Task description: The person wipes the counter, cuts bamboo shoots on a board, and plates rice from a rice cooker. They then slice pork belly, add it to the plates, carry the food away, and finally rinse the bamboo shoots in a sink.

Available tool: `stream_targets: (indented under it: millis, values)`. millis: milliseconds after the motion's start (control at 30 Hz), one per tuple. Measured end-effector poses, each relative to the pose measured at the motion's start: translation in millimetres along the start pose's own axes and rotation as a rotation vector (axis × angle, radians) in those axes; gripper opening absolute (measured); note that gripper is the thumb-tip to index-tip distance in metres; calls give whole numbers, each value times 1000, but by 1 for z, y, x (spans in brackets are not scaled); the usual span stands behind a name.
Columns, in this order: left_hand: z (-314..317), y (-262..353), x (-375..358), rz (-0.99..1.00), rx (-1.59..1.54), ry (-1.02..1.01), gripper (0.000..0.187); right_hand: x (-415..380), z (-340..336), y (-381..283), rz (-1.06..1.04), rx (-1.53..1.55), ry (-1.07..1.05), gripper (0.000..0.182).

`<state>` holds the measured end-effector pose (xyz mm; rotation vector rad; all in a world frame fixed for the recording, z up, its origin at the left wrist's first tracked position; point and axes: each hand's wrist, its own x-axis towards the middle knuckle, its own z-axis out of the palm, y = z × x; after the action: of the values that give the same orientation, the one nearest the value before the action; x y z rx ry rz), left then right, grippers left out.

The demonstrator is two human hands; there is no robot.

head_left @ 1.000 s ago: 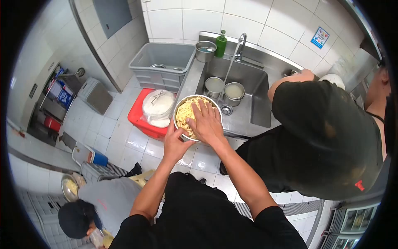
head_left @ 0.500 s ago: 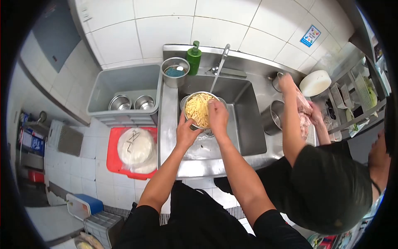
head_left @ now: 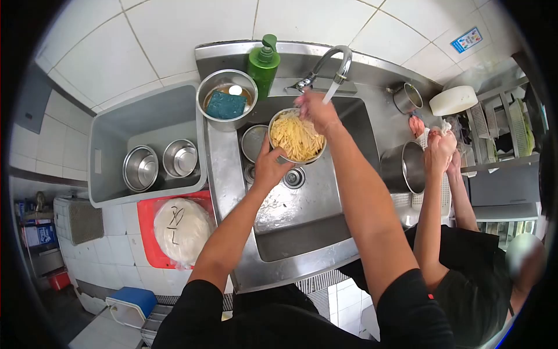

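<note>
Pale yellow strips (head_left: 296, 136), cut like matchsticks, fill a round metal bowl (head_left: 270, 125) above the sink (head_left: 302, 215). My left hand (head_left: 272, 167) grips the bowl's near left rim, thumb on top. My right hand (head_left: 317, 111) is over the bowl's far edge, holding nothing I can see; its partly blurred fingers reach toward the base of the faucet (head_left: 343, 64). Water runs from the spout close beside that hand. Under the bowl, a round metal lid or dish (head_left: 253, 142) shows in part, near the drain (head_left: 294, 178).
Left stands a grey tub (head_left: 104, 157) with two metal bowls. A metal pot (head_left: 200, 96) with a green scouring pad and a green pump bottle (head_left: 263, 72) stand behind. At right, a co-worker's hands (head_left: 442, 145) work beside a tall metal pot (head_left: 412, 168).
My right hand has left the yellow strips and moved up toward the faucet. My left hand still holds the bowl. The view has come closer, and the co-worker's hands have come together.
</note>
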<state>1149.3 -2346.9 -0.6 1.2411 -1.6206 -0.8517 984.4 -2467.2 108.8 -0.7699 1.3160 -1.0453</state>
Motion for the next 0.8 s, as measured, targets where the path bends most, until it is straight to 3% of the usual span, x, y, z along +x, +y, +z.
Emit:
stream_targets:
  millis: [33,100,167,267,400,500,600,700,800]
  values:
    - [2,-5,4,-1,21,-2,32,-3,-1,-7,35,-386,-83,28]
    - [5,-13,10,8,-1,-16,32,-7,-1,-15,152,-415,-109,28]
    - [7,-16,15,-91,21,-31,30,-7,-4,-25,50,-766,-85,25]
    - [8,-19,21,-88,8,-37,30,-2,-13,-25,-41,-948,-77,26]
    - [10,-19,28,-92,-16,-52,31,-16,-9,-38,145,-778,-218,24]
    - [12,-23,31,-30,6,-44,34,-17,-7,-36,111,-656,-244,26]
    - [11,-19,32,-77,-10,-46,34,-6,-5,-27,24,-807,-106,28]
    - [8,-14,27,-45,52,-57,35,-4,2,-20,30,-727,-201,32]
    - [2,-9,27,-69,37,-114,36,14,-1,-8,-142,-874,-65,37]
